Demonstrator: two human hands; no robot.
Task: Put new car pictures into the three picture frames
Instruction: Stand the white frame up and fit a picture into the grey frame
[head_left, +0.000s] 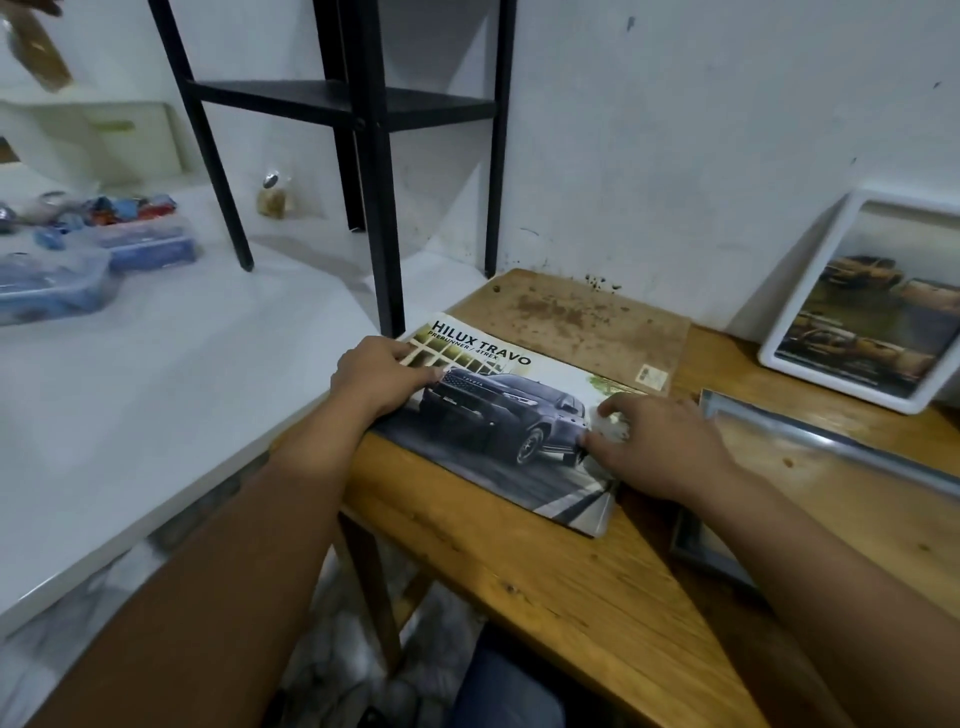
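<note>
Head view: car brochure (511, 415) marked "HILUX TRAVO" lay flat on the wooden counter (561, 582), a dark pickup on its cover. Left hand (379, 376) rested on the brochure's upper-left corner, fingers fairly straight and pressing down, a flat grip with nothing held. Right hand (657, 447) sat on the brochure's right edge, fingers loosely bent, fingertips on the paper near the truck's rear; whether that grip pinched a page I could not tell.

Just right of the right hand, a grey picture frame (831, 441) lay flat on the counter. Beyond it, farther right, a white picture frame (800, 306) leaned on the wall, a yellowish car picture inside. A brown backing board (587, 317) lay on the counter just beyond both hands, partly under the brochure.

Well left of the left hand: white surface (171, 389) with blue plastic boxes (78, 270) and black shelf legs (379, 208).
</note>
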